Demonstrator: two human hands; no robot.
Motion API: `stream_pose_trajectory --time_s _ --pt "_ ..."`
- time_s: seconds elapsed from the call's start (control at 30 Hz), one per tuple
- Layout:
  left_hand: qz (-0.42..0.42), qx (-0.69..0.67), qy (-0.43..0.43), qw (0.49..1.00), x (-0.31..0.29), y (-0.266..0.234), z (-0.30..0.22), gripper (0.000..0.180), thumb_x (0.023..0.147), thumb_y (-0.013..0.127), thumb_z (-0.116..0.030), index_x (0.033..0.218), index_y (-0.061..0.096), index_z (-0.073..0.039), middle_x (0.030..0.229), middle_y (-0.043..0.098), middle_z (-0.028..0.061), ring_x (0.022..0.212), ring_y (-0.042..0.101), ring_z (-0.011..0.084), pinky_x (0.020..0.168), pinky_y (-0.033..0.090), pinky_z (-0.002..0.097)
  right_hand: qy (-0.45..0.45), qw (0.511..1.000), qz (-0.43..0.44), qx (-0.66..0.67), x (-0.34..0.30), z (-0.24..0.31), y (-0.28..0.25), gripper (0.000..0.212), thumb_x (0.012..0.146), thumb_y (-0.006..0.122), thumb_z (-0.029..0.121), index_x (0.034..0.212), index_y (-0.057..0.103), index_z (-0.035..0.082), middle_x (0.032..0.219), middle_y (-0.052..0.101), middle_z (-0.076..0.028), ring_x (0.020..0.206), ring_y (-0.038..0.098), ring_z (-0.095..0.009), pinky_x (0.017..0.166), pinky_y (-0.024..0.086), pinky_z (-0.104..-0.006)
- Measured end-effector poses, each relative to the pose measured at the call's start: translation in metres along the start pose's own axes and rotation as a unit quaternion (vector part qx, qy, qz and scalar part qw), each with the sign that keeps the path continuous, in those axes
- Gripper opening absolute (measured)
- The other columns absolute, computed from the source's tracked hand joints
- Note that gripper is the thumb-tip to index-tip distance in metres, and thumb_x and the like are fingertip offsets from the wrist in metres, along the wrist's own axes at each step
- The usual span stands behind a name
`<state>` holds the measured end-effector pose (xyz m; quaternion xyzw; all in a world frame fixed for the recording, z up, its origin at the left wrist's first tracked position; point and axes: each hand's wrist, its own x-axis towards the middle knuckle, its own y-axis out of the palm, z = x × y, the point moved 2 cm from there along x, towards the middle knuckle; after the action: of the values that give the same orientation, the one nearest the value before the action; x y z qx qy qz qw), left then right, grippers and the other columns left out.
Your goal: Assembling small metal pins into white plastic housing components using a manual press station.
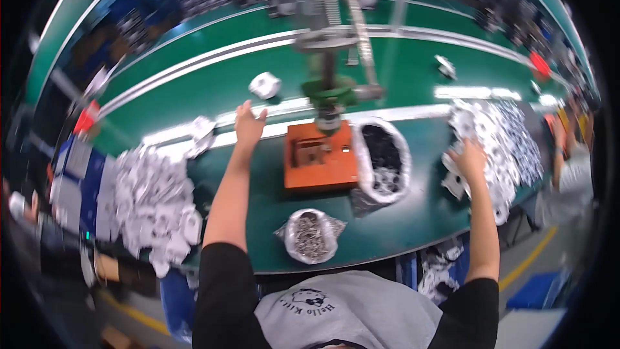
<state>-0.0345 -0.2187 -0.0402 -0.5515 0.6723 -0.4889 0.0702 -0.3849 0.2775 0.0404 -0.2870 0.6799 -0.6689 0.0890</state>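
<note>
My left hand (250, 128) is raised over the bench to the left of an orange fixture block (320, 171), thumb and fingers apart with nothing in them. Just beyond its fingertips, a white plastic part (265, 85) sits on the green belt. At the far right my right hand (473, 158) reaches onto the near-left edge of a heap of white plastic parts (494, 155). Its fingers look spread over the parts, a little blurred, and no part is lifted. Above the orange block stands a press spindle (328, 106) with a red-knobbed lever (360, 35).
A bag of black pieces (381, 155) lies right of the block, and a bag of small metal pieces (310, 236) sits in front. Another heap of white parts (152, 200) is at left, beside a blue-and-white box (77, 178). A co-worker's arm (560, 148) shows at far right.
</note>
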Motion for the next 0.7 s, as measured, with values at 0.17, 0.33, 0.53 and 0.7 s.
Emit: stream_pose_trajectory --time_s 0.17,0.33,0.53,0.7 --pt "-0.065 0.265 -0.099 0.957 0.004 -0.075 0.067 0.062 0.078 0.068 -0.041 0.127 0.047 -0.010 0.135 0.041 0.0282 0.121 0.044 0.0404 0.095 0.039 0.0505 0.008 1.000 0.003 -0.025 0.006 -0.005 0.014 0.054 0.075 0.071 0.041 0.111 0.053 0.007 0.120 0.054 -0.019 0.109 0.055 -0.041 0.087 0.044 -0.0545" --pt "0.080 0.262 -0.213 0.938 0.004 -0.098 0.108 0.055 0.075 0.070 -0.050 0.117 0.057 -0.018 0.121 0.053 0.0199 0.114 0.051 0.0355 0.091 0.042 0.0503 0.003 1.000 0.022 0.003 0.010 -0.010 0.015 0.051 0.071 0.072 0.036 0.108 0.053 0.006 0.111 0.055 -0.017 0.101 0.057 -0.040 0.089 0.037 -0.0512" --pt "0.011 0.320 -0.120 0.940 -0.019 -0.103 0.093 0.060 0.070 0.071 -0.059 0.109 0.060 -0.015 0.105 0.058 0.0135 0.095 0.062 0.0308 0.077 0.047 0.0515 0.013 0.998 0.022 0.062 0.002 -0.010 -0.003 0.050 0.071 0.068 0.029 0.112 0.049 0.007 0.113 0.054 -0.014 0.101 0.056 -0.038 0.090 0.038 -0.0505" --pt "0.116 0.326 -0.159 0.925 -0.033 -0.125 0.073 0.077 0.072 0.067 -0.054 0.130 0.041 -0.011 0.097 0.069 0.0166 0.090 0.068 0.0325 0.087 0.043 0.0546 0.007 0.980 -0.066 0.188 0.005 -0.026 0.006 0.052 0.075 0.067 0.026 0.119 0.048 0.006 0.118 0.053 -0.018 0.109 0.053 -0.038 0.092 0.040 -0.0477"
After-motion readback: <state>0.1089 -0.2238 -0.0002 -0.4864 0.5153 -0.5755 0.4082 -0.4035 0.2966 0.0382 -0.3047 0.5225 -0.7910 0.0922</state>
